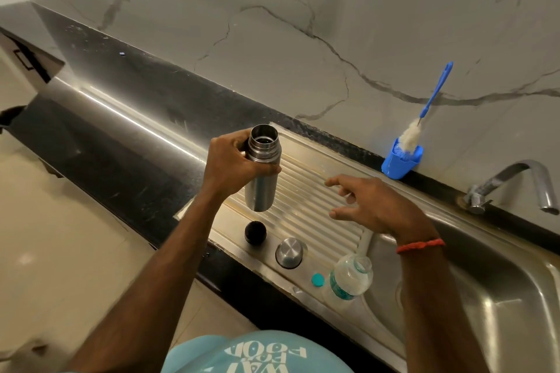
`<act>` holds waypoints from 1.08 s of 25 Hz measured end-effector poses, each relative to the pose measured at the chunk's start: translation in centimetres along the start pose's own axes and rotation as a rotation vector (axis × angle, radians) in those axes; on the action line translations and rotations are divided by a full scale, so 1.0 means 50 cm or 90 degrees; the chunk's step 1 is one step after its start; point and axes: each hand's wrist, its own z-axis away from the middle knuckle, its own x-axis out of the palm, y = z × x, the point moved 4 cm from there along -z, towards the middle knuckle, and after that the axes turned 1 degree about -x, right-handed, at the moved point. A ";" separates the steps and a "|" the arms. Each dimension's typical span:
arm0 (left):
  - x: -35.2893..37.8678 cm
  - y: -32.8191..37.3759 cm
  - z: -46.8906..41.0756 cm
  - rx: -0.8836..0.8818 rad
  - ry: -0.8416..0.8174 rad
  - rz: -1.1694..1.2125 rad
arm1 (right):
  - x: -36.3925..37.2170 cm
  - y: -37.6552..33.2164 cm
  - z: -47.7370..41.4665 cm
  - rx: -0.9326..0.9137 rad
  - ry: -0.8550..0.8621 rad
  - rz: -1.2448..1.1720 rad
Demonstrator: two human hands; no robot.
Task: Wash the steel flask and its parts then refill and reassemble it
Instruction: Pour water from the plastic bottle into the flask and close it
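My left hand (233, 163) grips the steel flask (263, 169) around its upper body, holding it upright with its mouth uncapped over the left end of the drainboard (309, 188). My right hand (372, 206) hangs over the ribs beside it, fingers spread and holding nothing, clear of the flask. Along the drainboard's near edge stand the black stopper (255, 232), the steel cap (289, 252), a small teal lid (317, 279) and an uncapped plastic water bottle (348, 280). At the far edge, a bottle brush (424, 118) leans in a blue holder (400, 162), with the tap (515, 182) to its right.
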 end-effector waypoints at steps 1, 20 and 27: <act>-0.008 -0.009 0.001 -0.007 -0.004 0.003 | 0.010 -0.030 -0.012 -0.014 -0.005 0.014; -0.087 -0.139 0.092 -0.049 -0.023 0.024 | 0.321 -0.157 -0.226 -0.059 -0.122 0.274; -0.077 -0.146 0.113 -0.047 -0.022 0.039 | 0.326 -0.149 -0.213 -0.096 0.003 0.299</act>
